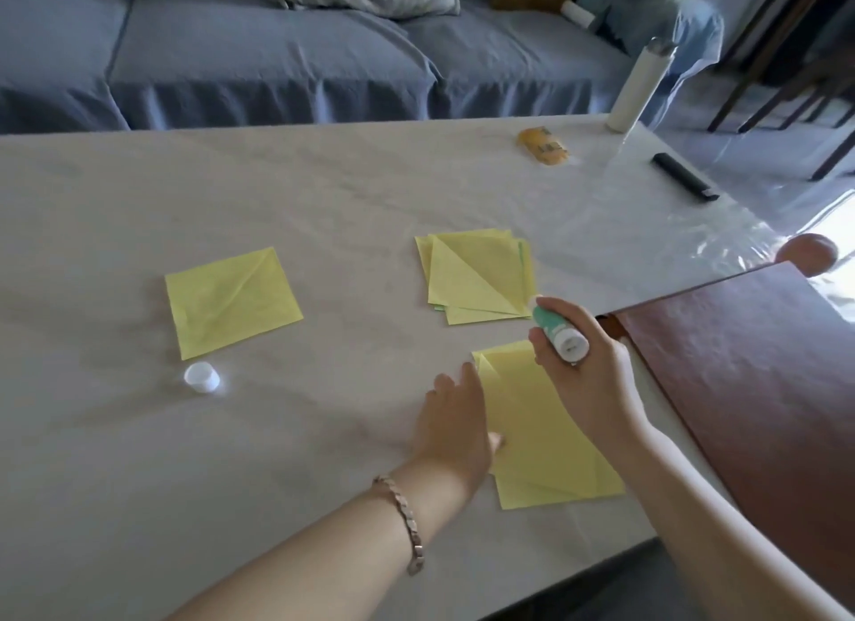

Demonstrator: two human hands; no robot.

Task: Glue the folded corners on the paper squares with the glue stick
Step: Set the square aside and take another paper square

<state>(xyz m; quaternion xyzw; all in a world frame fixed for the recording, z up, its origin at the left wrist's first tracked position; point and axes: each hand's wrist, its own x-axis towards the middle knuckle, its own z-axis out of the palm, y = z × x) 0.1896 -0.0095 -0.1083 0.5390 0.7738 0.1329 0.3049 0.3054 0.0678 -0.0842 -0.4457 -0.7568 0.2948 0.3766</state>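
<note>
While the blue sofa point(277, 65) hogs the whole back of the view, everything that matters sits on the pale surface point(139, 481), which looks to have a thin plastic sheet over it, with a reddish-brown board point(740, 389) lying over its right side. Next down in size: a stack of yellow squares point(476, 273) in the middle, a lone folded square point(231, 301) well off to the left, and the working square point(541, 435) nearest me, with a small fold showing at its far-left corner. My left grip point(455, 417) is flat with its fingers straight, at that square's left edge, thumb on the paper. My right grip point(587, 380) is wrapped round the glue stick point(557, 333), hovering over the far-right part of the square with its knob end toward me and its tip aimed at the stack. The white cap point(202, 376) sits way over by the lone square. What worries me: thin paper on slick plastic will probably skate or wrinkle if the left grip lets up mid-swipe. The stack is also right there, so an overshoot could glue its sheets together. And the fold is on the opposite corner from the stick, so I could easily smear glue somewhere useless.
</note>
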